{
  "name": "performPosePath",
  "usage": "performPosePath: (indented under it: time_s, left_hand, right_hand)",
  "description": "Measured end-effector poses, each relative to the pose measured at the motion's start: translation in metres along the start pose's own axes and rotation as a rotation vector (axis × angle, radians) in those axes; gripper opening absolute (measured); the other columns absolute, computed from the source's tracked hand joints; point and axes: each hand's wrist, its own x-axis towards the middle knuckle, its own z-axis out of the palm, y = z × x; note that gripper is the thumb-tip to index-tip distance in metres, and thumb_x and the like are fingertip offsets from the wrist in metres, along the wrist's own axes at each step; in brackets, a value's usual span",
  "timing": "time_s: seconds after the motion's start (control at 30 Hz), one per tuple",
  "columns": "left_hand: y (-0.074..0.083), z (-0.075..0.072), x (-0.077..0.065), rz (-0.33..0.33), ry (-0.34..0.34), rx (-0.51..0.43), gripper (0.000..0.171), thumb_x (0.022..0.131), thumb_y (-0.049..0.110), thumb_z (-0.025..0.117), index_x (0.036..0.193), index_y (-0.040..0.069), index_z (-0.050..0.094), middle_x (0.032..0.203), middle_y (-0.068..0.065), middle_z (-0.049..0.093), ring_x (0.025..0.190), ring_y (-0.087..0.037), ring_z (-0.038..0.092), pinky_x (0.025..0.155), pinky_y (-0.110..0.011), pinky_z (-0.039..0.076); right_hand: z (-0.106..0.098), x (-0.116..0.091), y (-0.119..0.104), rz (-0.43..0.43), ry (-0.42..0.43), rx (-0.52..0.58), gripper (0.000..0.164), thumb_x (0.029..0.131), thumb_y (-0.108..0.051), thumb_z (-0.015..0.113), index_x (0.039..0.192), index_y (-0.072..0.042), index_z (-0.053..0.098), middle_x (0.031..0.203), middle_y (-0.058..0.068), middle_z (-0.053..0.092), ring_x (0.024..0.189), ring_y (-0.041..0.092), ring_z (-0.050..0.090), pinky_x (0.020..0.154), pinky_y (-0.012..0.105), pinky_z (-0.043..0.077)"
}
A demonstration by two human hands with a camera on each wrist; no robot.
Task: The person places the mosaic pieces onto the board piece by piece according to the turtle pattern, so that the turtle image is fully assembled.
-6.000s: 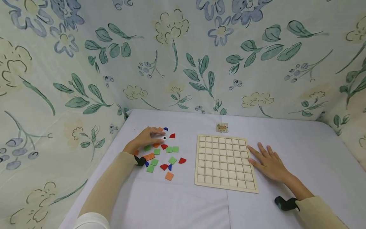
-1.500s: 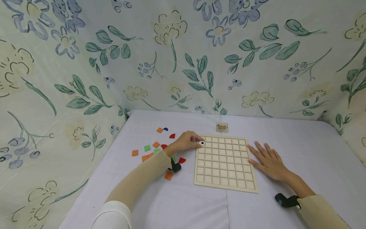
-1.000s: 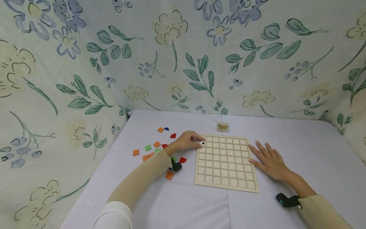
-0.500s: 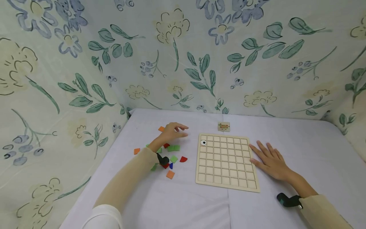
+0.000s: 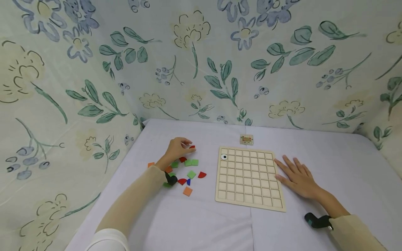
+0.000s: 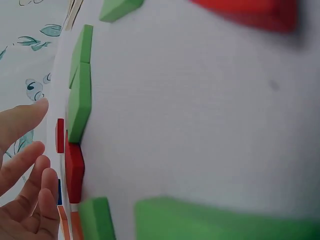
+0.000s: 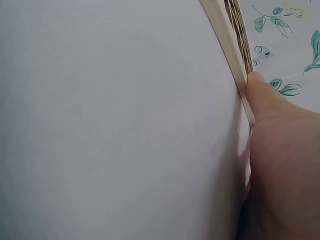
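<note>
My left hand [image 5: 178,149] hovers over the loose pieces, thumb and fingers apart with nothing between them. By its fingertips lies a red quarter-circle piece [image 5: 192,146], partly hidden in the head view. The left wrist view shows the thumb and loosely bent fingers [image 6: 31,167] beside red and green pieces. A round white eye piece [image 5: 224,157] with a black dot sits in the top-left cell of the wooden grid board [image 5: 246,178]. Flat on the table, my right hand [image 5: 296,177] touches the board's right edge, fingers spread; its thumb [image 7: 267,95] rests on that edge in the right wrist view.
Green squares [image 5: 191,174], orange squares [image 5: 187,191], red quarter circles [image 5: 202,174] and a small blue piece [image 5: 188,182] lie scattered left of the board. A small patterned grid card [image 5: 246,139] lies behind it. A floral cloth [image 5: 201,69] hangs around the table.
My left hand carried the eye piece from the pile to the board's top-left cell and let go. It has since moved back left to the red piece. The right hand has stayed put.
</note>
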Motion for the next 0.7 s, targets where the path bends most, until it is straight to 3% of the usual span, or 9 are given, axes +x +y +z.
performPosePath:
  time_s: [0.4, 0.7]
  left_hand:
    - [-0.0083, 0.0066, 0.0031, 0.040, 0.003, 0.011, 0.027, 0.082, 0.027, 0.084, 0.100, 0.007, 0.077, 0.088, -0.001, 0.069, 0.076, -0.017, 0.057, 0.068, -0.028, 0.048]
    - [-0.0046, 0.0089, 0.0060, 0.073, -0.004, 0.021, 0.023, 0.083, 0.020, 0.084, 0.102, 0.009, 0.078, 0.094, -0.002, 0.071, 0.079, -0.017, 0.059, 0.072, -0.030, 0.049]
  right_hand:
    - [0.0025, -0.0003, 0.0001, 0.002, -0.006, 0.000, 0.072, 0.102, -0.051, 0.048, 0.161, -0.025, 0.017, 0.164, 0.022, 0.006, 0.145, 0.052, -0.009, 0.107, 0.068, -0.012]
    - [-0.0060, -0.0011, -0.0081, 0.026, -0.038, -0.009, 0.073, 0.102, -0.050, 0.048, 0.161, -0.020, 0.018, 0.164, 0.023, 0.006, 0.145, 0.053, -0.008, 0.107, 0.070, -0.010]
